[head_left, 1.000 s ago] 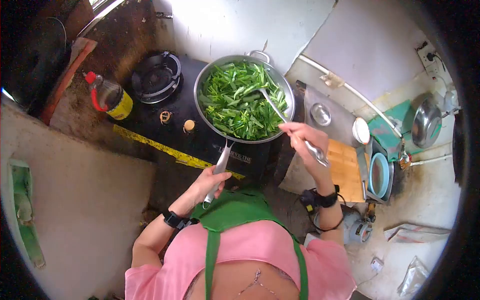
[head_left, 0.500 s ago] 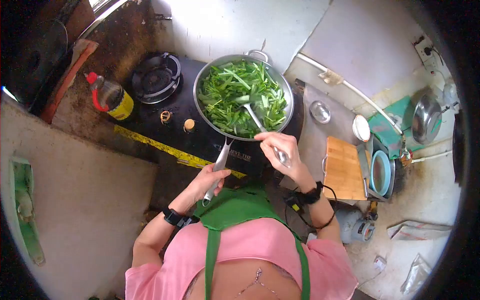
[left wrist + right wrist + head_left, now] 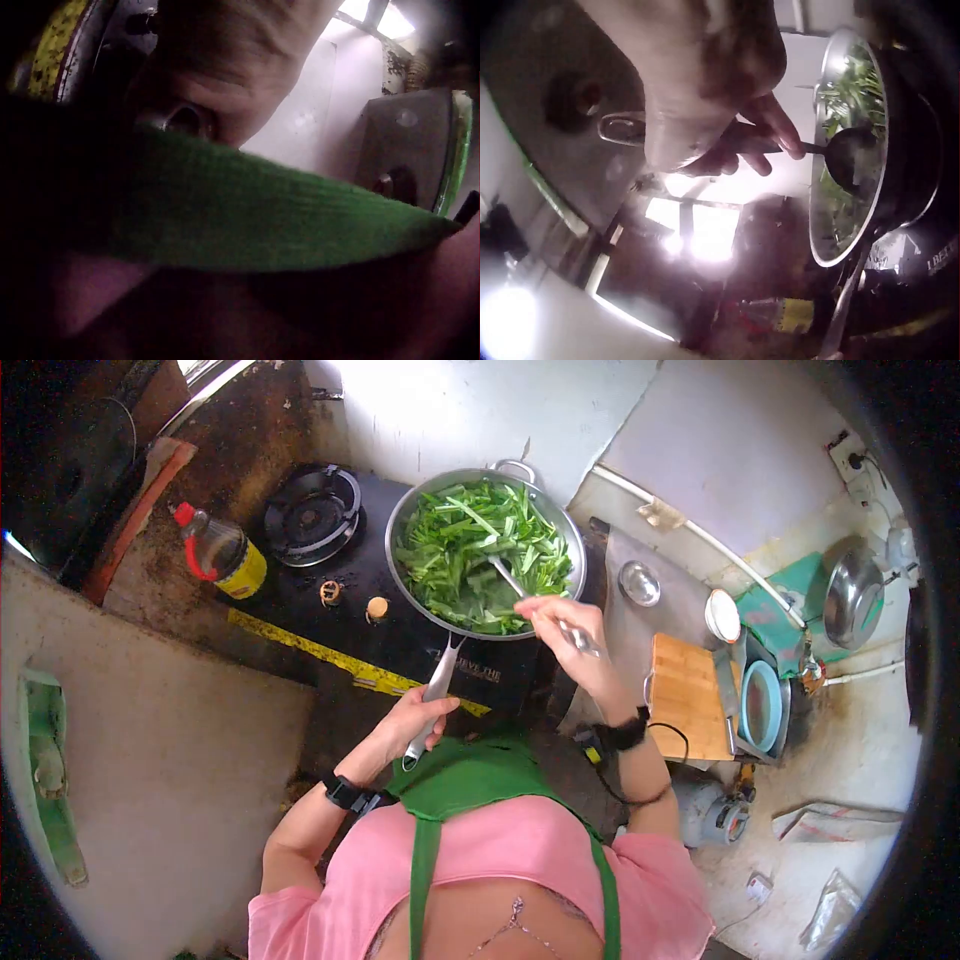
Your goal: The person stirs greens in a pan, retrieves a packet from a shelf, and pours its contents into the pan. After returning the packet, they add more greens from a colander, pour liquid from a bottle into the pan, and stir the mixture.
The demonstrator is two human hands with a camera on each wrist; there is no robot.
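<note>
A wide metal frying pan [image 3: 391, 565], heaped with cut green leafy vegetables [image 3: 450, 535], sits on the black stove. My left hand [image 3: 412, 724] grips its long metal handle [image 3: 441, 678]; in the left wrist view the handle's looped end [image 3: 186, 120] pokes out beside the hand. Over the pan's near right rim, my right hand [image 3: 572, 642] holds a metal spatula [image 3: 509, 576] by its shaft. The spatula's rounded head [image 3: 853, 161] is down among the greens in the right wrist view, partly hidden by them in the head view.
Left of the pan are a bare burner [image 3: 313, 515] and an oil bottle [image 3: 225, 555]. To the right stand a small metal bowl [image 3: 640, 583], a white bowl [image 3: 722, 616], a cutting board [image 3: 688, 700] with a cleaver [image 3: 725, 685], and a blue basin [image 3: 762, 705].
My right hand has moved left and toward me with the spatula, turning over the greens, then shifted slightly right. The left hand stays on the handle, and the pan has barely moved.
</note>
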